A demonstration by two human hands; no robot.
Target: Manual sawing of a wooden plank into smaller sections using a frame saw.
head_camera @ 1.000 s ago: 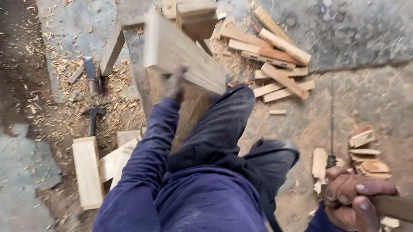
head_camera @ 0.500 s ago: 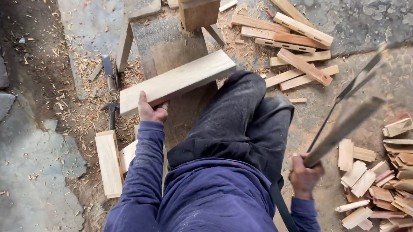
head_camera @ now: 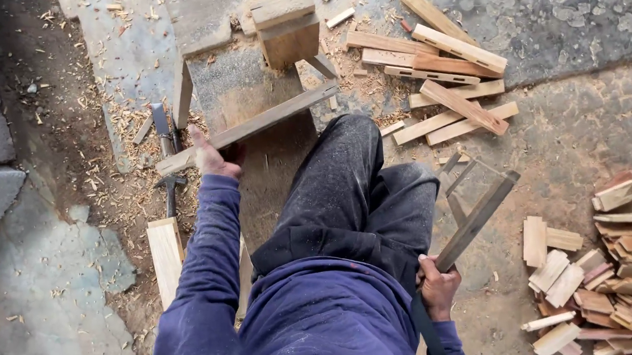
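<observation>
Roughly midway, it seems: the floor [head_camera: 587, 129] carries a stack of long cut strips [head_camera: 443, 80] ahead and a heap of short offcuts [head_camera: 612, 275] to the right, so much cutting looks done. Across the low wooden work stand [head_camera: 252, 108] lies a long plank [head_camera: 253, 126], uncut; the left hand [head_camera: 211, 159] clasps its near end. The right hand [head_camera: 436, 289] is clenched around a frame saw [head_camera: 474, 214], held clear of the wood.
</observation>
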